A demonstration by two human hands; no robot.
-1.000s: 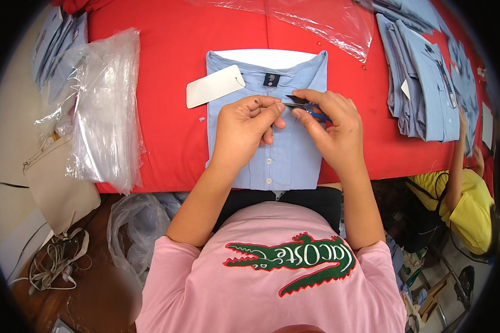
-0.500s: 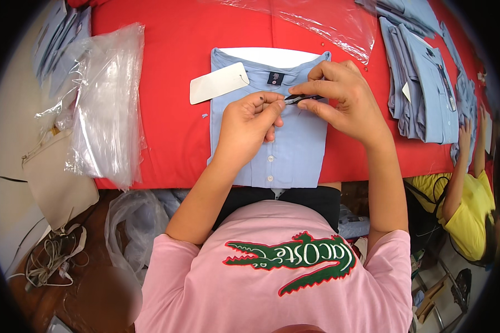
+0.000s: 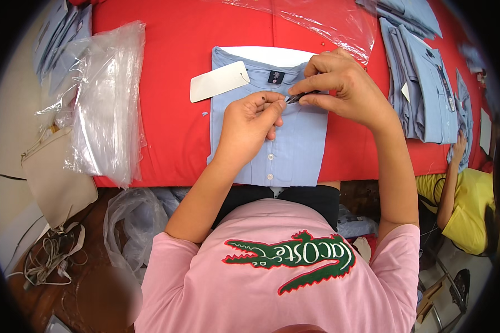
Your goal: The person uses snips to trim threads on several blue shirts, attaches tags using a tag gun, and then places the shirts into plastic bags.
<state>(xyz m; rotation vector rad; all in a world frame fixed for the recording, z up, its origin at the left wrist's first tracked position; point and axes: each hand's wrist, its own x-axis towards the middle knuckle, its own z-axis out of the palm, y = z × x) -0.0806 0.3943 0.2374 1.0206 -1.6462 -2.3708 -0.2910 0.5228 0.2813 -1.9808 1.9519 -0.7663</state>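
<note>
On the left of my red worktop (image 3: 175, 72), clear plastic bags (image 3: 108, 111) lie well apart from my hands, so I can leave them be. Next comes a white tag (image 3: 219, 82), partly on the blue shirt (image 3: 303, 147). The shirt lies flat in the middle, neck end at the far side, with both hands over its upper front. The fingers of my left hand (image 3: 248, 122) are pinched narrow, thumb to pointer. I cannot tell if a tiny thing is between them. To do this well, I think that hand should be steady and a little back from the sharp tips. The small scissors (image 3: 300, 97) come next, tips right by that pinch. My right hand (image 3: 351, 87) holds them between thumb and fingers. I would tilt the tips off the cloth and squeeze softly, so the shirt gets no nick. Farther right, folded blue shirts (image 3: 430, 89) sit in a pile
</note>
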